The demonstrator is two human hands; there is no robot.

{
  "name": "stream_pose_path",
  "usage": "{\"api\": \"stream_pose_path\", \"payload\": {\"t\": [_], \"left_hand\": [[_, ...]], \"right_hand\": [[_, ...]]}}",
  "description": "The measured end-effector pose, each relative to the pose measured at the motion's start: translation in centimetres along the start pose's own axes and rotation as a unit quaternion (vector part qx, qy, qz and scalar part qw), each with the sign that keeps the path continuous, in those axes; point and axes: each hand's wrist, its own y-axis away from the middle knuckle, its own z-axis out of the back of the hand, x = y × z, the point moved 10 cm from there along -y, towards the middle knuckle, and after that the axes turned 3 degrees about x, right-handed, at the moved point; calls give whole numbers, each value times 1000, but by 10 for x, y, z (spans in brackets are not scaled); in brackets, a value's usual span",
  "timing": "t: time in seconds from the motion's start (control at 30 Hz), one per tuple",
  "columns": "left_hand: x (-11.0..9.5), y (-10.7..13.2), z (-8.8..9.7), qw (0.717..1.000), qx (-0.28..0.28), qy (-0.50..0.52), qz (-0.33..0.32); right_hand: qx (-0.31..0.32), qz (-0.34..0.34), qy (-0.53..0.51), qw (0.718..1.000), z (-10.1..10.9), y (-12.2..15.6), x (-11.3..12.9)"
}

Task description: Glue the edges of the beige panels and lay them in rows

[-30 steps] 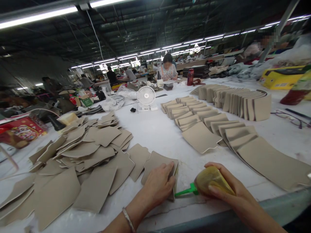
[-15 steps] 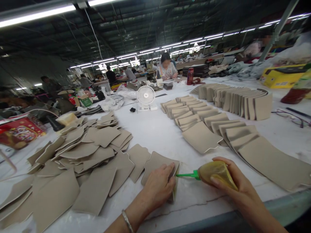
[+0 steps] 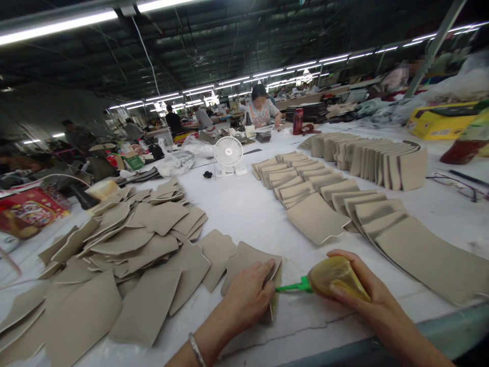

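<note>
My left hand (image 3: 250, 293) lies over a beige sheet piece (image 3: 244, 255), its fingers closed on the right edge and pressing it to the table. Squeezed in my right hand (image 3: 369, 293) is a yellowish, translucent squeeze bottle (image 3: 332, 277), tilted on its side. Its thin green nozzle (image 3: 294, 286) points left, the tip at the piece's right edge beside my left fingers. Part of the piece is hidden under my left hand. Another beige piece (image 3: 217, 257) lies just left of it.
A loose heap of beige pieces (image 3: 148, 250) covers the left side. Overlapping rows of pieces (image 3: 424, 255) fan out at right. A small white fan (image 3: 228, 152), a yellow box (image 3: 439, 122) and glasses (image 3: 468, 191) are farther off. Someone (image 3: 262, 109) sits across the table.
The nozzle tip has slid a little toward me along the piece's edge, the bottle moving down with it. My left hand keeps its hold. The person opposite has shifted an arm.
</note>
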Motion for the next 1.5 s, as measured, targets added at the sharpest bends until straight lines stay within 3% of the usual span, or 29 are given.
{"api": "stream_pose_path", "payload": {"t": [0.07, 0.2, 0.33, 0.57, 0.77, 0.97, 1.17, 1.5], "left_hand": [[1, -2, -1, 1000, -1, 8, -4], [2, -4, -1, 1000, -3, 25, -13], [2, -5, 2, 999, -4, 49, -14], [6, -5, 2, 999, -7, 52, 5], [4, -3, 3, 998, -9, 57, 6], [4, -3, 4, 998, -11, 57, 4], [3, -3, 5, 998, -13, 54, 4], [7, -1, 6, 997, -30, 62, 18]], "right_hand": [[10, -6, -5, 1000, -4, 0, 0], [-65, 23, 3, 998, 11, -10, 7], [-91, 36, 8, 995, 18, -13, 7], [-57, 4, -9, 998, 12, -4, 1], [-98, 39, 15, 994, 20, -12, 10], [-60, -14, -20, 998, 13, -3, -5], [-90, 16, -26, 995, 21, -17, -1], [-43, -63, -50, 996, 0, 16, -15]]}}
